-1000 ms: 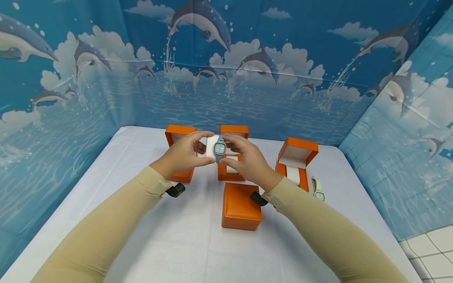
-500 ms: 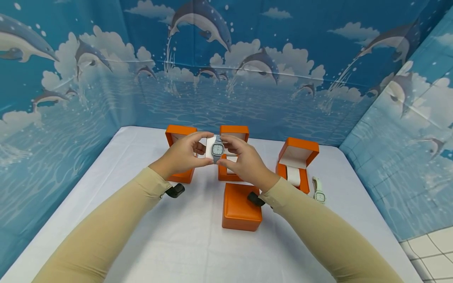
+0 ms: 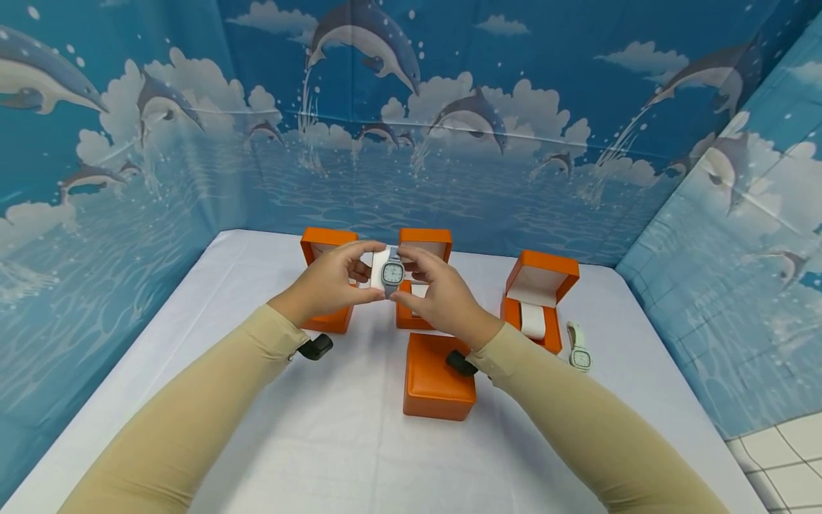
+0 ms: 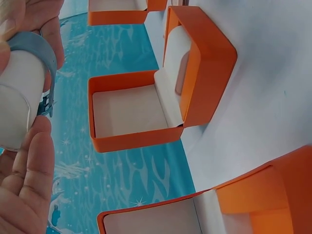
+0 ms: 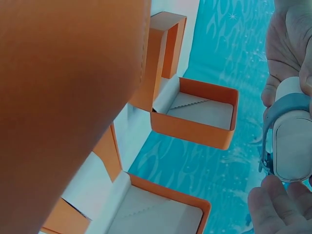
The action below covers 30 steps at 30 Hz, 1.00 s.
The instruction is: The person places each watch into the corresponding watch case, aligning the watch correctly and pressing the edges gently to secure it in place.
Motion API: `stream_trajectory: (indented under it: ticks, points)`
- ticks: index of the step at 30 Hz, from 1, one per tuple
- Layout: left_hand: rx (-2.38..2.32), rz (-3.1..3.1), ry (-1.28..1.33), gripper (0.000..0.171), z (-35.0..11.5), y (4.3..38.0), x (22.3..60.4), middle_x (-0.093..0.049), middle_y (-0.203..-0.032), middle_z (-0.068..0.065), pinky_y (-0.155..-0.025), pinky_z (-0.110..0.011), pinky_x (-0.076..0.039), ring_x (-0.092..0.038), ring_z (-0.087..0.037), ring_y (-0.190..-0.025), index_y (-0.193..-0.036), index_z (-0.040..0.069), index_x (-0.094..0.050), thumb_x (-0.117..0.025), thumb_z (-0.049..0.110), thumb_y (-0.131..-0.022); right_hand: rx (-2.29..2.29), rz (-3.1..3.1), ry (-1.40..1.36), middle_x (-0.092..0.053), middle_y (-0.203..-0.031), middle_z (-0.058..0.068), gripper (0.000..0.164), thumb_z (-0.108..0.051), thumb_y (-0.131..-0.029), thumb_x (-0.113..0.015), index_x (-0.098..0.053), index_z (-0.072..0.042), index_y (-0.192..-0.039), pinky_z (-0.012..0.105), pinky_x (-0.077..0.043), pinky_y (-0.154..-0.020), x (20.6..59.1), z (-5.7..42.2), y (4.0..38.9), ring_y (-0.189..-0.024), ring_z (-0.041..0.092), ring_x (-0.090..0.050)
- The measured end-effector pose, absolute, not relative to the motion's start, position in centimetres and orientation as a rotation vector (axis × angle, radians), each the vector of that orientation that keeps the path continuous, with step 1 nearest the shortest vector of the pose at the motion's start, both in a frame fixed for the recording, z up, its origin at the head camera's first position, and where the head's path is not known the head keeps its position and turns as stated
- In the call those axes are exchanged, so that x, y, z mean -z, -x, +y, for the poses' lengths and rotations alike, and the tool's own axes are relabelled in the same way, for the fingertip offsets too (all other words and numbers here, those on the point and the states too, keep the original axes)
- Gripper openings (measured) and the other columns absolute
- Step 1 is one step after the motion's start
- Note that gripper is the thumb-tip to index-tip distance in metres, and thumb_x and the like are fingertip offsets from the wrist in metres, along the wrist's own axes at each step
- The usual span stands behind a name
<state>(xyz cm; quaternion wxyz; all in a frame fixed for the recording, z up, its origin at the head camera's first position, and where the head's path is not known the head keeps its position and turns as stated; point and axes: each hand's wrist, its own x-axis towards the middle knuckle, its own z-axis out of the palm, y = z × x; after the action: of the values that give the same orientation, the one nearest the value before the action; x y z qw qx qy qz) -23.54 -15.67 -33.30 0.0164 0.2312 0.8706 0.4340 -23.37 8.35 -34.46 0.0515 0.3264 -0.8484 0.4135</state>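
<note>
My left hand (image 3: 329,282) grips a small white watch cushion (image 3: 379,268) between thumb and fingers, raised above the table. Around the cushion's right part runs a wristwatch (image 3: 393,273) with a blue-grey strap and a pale square dial that faces me. Thumb and fingers of my right hand (image 3: 443,285) pinch this watch at the top and bottom of its strap. Seen from the left wrist, the strap (image 4: 36,45) loops over the cushion (image 4: 22,83), its buckle at the side. Behind both hands stands an open orange watch box (image 3: 420,321), partly covered by the right hand.
Another open orange box (image 3: 330,325) stands left, partly behind the left hand. At right is an open box (image 3: 551,332) with a white cushion (image 3: 532,321) inside, beside a pale green watch (image 3: 579,357). A closed orange box (image 3: 437,378) sits below the right wrist.
My right hand and the blue-grey watch have shifted slightly left, so the watch sits further over the cushion. The left hand has barely moved; boxes and green watch stay put.
</note>
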Motion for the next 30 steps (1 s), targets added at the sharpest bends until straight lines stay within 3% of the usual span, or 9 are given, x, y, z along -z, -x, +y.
stream_trajectory:
  ticks: [6, 13, 21, 30]
  points:
    - [-1.333, 2.714, -0.733, 0.078, -15.6, 23.57, 33.44, -0.069, -0.124, -0.004, -0.099, -0.043, -0.061, -0.07, -0.02, -0.109, -0.156, 0.02, -0.05, -0.089, 0.023, -0.088, -1.255, -2.592, -0.995, -0.056, -0.151, 0.008, 0.073, -0.017, -0.094, -0.082, -0.047, -0.011, -0.157, 0.046, -0.054, -0.111, 34.48, 8.5, 23.28, -0.133, 0.026, -0.062]
    - [-1.337, 2.709, -0.739, 0.08, -15.54, 23.59, 33.59, -0.07, -0.122, -0.005, -0.099, -0.047, -0.06, -0.071, -0.029, -0.113, -0.156, 0.018, -0.05, -0.089, 0.024, -0.087, -1.25, -2.598, -0.997, -0.054, -0.154, 0.008, 0.072, -0.016, -0.094, -0.081, -0.047, -0.011, -0.157, 0.044, -0.055, -0.111, 34.6, 8.63, 23.39, -0.133, 0.027, -0.062]
    - [-1.322, 2.722, -0.747, 0.08, -15.4, 23.62, 33.69, -0.07, -0.121, -0.003, -0.097, -0.042, -0.061, -0.071, -0.02, -0.11, -0.157, 0.017, -0.05, -0.089, 0.025, -0.087, -1.263, -2.6, -1.001, -0.052, -0.156, 0.009, 0.074, -0.016, -0.094, -0.081, -0.045, -0.01, -0.158, 0.045, -0.055, -0.11, 34.64, 8.81, 23.39, -0.133, 0.028, -0.061]
    - [-1.321, 2.717, -0.75, 0.078, -15.29, 23.46, 33.73, -0.068, -0.127, -0.003, -0.098, -0.042, -0.061, -0.07, -0.019, -0.111, -0.156, 0.019, -0.05, -0.088, 0.024, -0.088, -1.252, -2.635, -0.99, -0.049, -0.159, 0.008, 0.077, -0.018, -0.094, -0.081, -0.043, -0.012, -0.16, 0.043, -0.054, -0.112, 34.64, 8.94, 23.36, -0.135, 0.027, -0.06]
